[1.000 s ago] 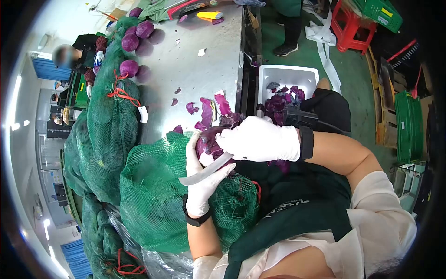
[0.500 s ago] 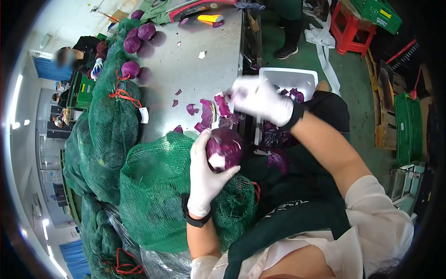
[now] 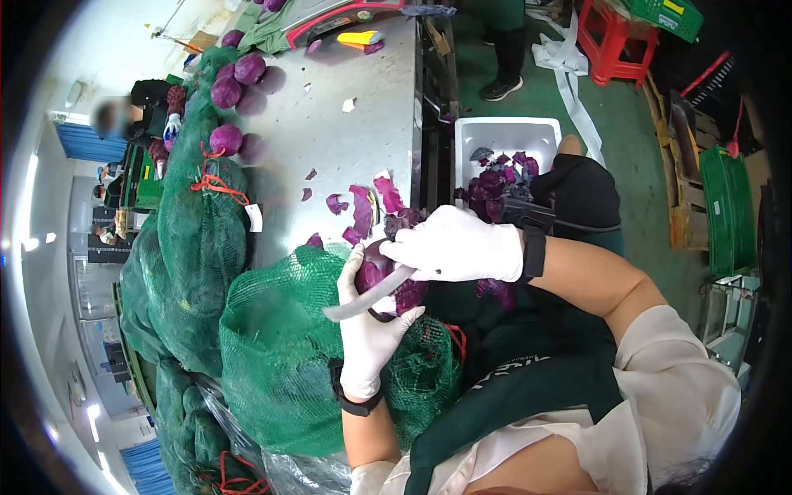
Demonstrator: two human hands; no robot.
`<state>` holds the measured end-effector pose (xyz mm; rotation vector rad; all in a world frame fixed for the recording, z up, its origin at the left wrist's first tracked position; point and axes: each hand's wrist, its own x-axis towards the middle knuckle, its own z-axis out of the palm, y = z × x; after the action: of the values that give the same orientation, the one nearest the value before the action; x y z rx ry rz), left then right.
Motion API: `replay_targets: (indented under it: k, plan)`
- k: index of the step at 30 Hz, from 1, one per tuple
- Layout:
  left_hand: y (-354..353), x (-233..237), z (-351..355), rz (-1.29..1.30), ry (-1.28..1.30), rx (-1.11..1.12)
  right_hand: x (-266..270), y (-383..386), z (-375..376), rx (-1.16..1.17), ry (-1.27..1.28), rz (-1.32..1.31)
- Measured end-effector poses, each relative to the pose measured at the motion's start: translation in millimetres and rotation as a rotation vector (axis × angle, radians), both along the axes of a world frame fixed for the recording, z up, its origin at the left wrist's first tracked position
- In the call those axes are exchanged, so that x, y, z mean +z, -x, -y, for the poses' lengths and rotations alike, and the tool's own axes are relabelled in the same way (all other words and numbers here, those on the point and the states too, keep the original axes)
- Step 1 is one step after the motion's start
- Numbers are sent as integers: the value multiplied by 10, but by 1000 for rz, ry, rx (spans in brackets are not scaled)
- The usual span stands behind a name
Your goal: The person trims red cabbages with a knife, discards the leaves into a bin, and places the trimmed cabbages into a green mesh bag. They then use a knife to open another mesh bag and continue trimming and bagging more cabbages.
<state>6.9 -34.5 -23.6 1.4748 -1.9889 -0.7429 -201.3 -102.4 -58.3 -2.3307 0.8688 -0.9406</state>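
My left hand (image 3: 367, 342), in a white glove, cups a red cabbage (image 3: 410, 298) from below and the side, over the green mesh bag. A knife (image 3: 370, 297) is in my gloved right hand (image 3: 466, 246), its handle hidden in the grip. The blade slants down to the left across the face of the cabbage, its tip reaching over my left hand. Purple trimmed leaves (image 3: 361, 210) lie on the metal table just beyond the cabbage.
Several whole red cabbages (image 3: 225, 140) rest along the table's left side by full green mesh bags (image 3: 198, 247). A white bin (image 3: 509, 129) of purple leaf scraps stands at the right. A yellow-handled tool (image 3: 359, 38) lies at the far end. Another person works at the left.
My right hand has come down and left from near the bin to the cabbage, and the knife blade now shows across it. My left hand keeps its hold on the cabbage.
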Motion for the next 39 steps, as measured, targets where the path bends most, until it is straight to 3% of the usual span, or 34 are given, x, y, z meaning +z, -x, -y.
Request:
replay_targets:
  k: [1, 2, 4, 6, 8, 10, 12, 14, 20, 22, 24, 28, 32, 35, 36, 39]
  plan:
    - [-12, -10, -9, 48, 35, -9, -70, -19, 5, -17, 59, -67]
    - [-17, -22, -19, 96, 71, -18, -122, -3, 59, -54, 140, 106]
    - [-39, -59, -42, 57, 48, 7, -284, -17, 176, -185, -237, 306]
    - [-116, -84, -78, 16, 81, 25, -541, 11, 337, -445, -318, 337]
    - [-195, -76, -126, 32, 58, 30, -717, 176, 459, -580, -381, 122]
    - [-253, -101, -152, 60, 97, 4, -389, 174, 292, -534, -464, 50]
    - [-193, -55, -140, 123, 103, -3, -87, 49, 23, -317, -499, 205]
    - [-66, 19, -148, 56, -3, 91, 81, -103, -204, -251, -312, 162]
    - [-55, 13, -165, 133, -13, 61, -22, -139, -202, -116, -276, 31]
    - [54, 122, -139, 373, 96, -16, -58, -158, -220, -120, -209, 72]
    - [105, 160, -132, 380, 93, -22, -35, -122, -183, -168, -91, 73]
    - [100, 213, -106, 361, 73, -42, -338, 42, 149, -375, -418, 224]
    - [-211, -26, -180, 235, 126, -15, -945, 513, 385, -598, -672, 236]
    - [-327, -86, -224, -71, -10, 167, -1063, 757, 372, -650, -627, -31]
    - [-389, -139, -203, -209, -40, 223, -1085, 787, 330, -696, -361, -246]
    - [-531, -138, -137, -736, -232, 298, -755, 641, 184, -722, -419, -58]
